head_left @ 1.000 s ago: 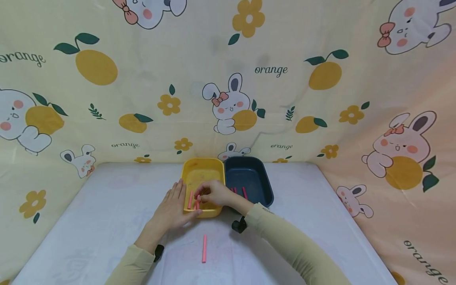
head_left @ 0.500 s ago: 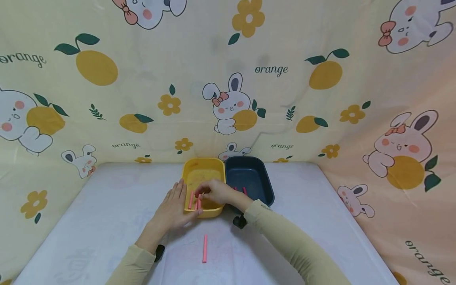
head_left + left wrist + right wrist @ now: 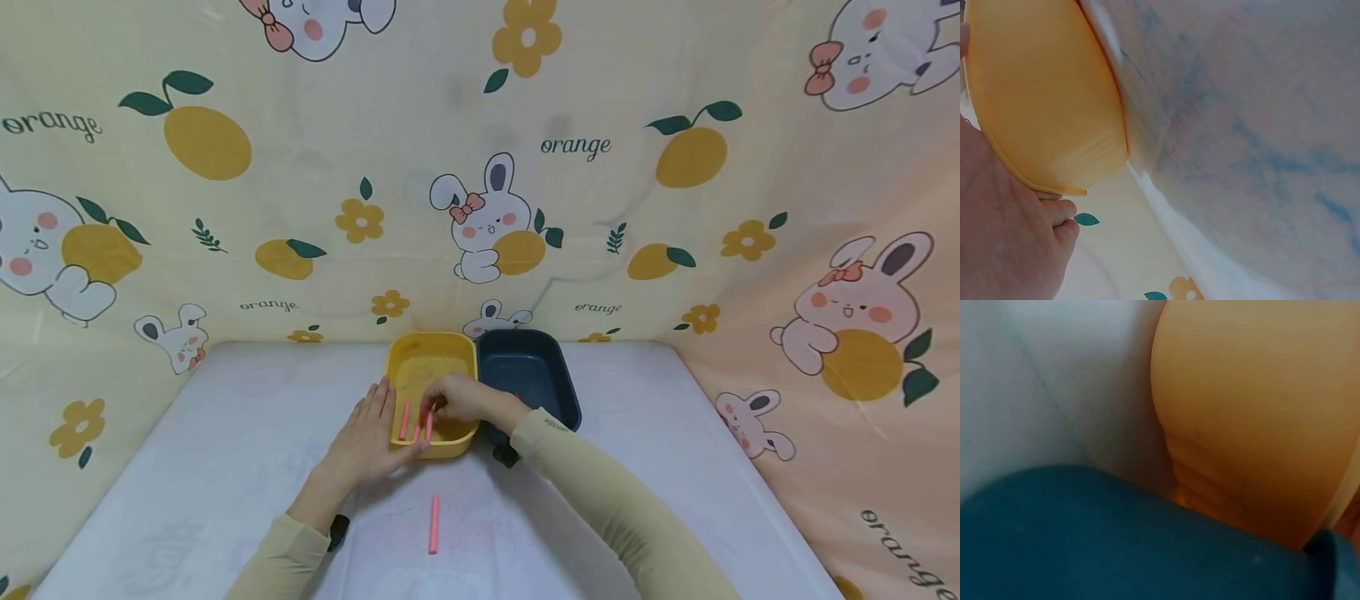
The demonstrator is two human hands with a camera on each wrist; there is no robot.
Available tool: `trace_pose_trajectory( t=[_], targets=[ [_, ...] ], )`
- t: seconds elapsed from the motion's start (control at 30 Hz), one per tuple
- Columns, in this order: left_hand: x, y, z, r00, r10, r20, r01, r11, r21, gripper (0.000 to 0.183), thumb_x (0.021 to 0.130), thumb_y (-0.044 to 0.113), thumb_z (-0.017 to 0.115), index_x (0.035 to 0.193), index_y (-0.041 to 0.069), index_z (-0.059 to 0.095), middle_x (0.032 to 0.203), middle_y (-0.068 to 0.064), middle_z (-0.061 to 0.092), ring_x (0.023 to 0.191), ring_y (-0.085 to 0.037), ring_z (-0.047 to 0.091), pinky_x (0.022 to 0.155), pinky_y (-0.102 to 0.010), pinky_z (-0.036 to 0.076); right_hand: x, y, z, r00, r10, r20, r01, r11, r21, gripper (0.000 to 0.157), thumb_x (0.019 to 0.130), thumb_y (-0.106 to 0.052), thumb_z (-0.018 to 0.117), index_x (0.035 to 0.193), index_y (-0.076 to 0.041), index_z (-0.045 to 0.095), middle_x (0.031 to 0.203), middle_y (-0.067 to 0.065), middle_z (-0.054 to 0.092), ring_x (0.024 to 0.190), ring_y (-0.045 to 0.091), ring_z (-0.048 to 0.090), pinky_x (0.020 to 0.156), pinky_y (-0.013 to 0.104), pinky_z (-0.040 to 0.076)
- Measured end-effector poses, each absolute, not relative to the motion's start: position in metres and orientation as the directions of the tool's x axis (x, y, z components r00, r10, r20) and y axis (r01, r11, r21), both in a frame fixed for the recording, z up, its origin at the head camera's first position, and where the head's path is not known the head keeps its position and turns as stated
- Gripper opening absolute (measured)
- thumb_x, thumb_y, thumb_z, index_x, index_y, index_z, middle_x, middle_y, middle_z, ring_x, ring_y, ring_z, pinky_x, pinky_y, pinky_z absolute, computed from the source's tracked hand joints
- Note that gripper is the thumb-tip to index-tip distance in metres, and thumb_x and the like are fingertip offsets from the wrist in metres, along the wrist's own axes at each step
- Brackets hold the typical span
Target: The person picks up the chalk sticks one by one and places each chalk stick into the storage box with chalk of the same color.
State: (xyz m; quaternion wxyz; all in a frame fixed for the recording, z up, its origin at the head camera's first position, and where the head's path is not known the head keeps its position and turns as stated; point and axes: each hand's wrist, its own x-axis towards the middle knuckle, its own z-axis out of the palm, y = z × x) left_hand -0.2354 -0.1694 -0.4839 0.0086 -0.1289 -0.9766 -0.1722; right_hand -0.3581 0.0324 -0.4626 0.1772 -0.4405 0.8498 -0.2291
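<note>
In the head view, the right hand [image 3: 459,397] reaches into the yellow tray [image 3: 447,450] and pinches the upper end of a slim pink stick [image 3: 429,427]. Left of it in the tray are a second pink stick [image 3: 417,432] and a third pink stick [image 3: 404,421]. The left hand [image 3: 369,433] rests along the tray's left rim with fingers fairly straight, the thumb by the front rim. The left wrist view shows that hand [image 3: 1010,225] against the yellow wall. Another pink stick [image 3: 433,523] lies on the table in front of the tray.
A dark blue tray [image 3: 567,385] stands against the yellow one's right side, its front part hidden by the right forearm; a bit of pink [image 3: 516,396] shows inside. A white cloth covers the table [image 3: 247,467]. Behind hangs a printed curtain [image 3: 420,125].
The right hand has shifted slightly right inside the yellow tray, and the pinched stick now stands apart from the one beside it. The left hand stays on the rim.
</note>
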Motion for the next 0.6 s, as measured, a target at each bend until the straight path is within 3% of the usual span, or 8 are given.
trace_pose_trajectory(
  t=[0.6],
  targets=[
    [-0.238, -0.169, -0.488, -0.97, 0.237, 0.046, 0.239, 0.912, 0.334, 0.12, 0.092, 0.081, 0.049, 0.162, -0.008, 0.013, 0.172, -0.025, 0.004, 0.159, -0.043, 0.008, 0.128, -0.056, 0.016, -0.369, 0.026, -0.469, -0.554, -0.823, -0.126, -0.741, 0.557, -0.375, 0.013, 0.093, -0.005, 0.078, 0.095, -0.017, 0.082, 0.092, -0.005, 0.073, 0.084, 0.01, 0.061, 0.08, 0.016, 0.054]
  ],
)
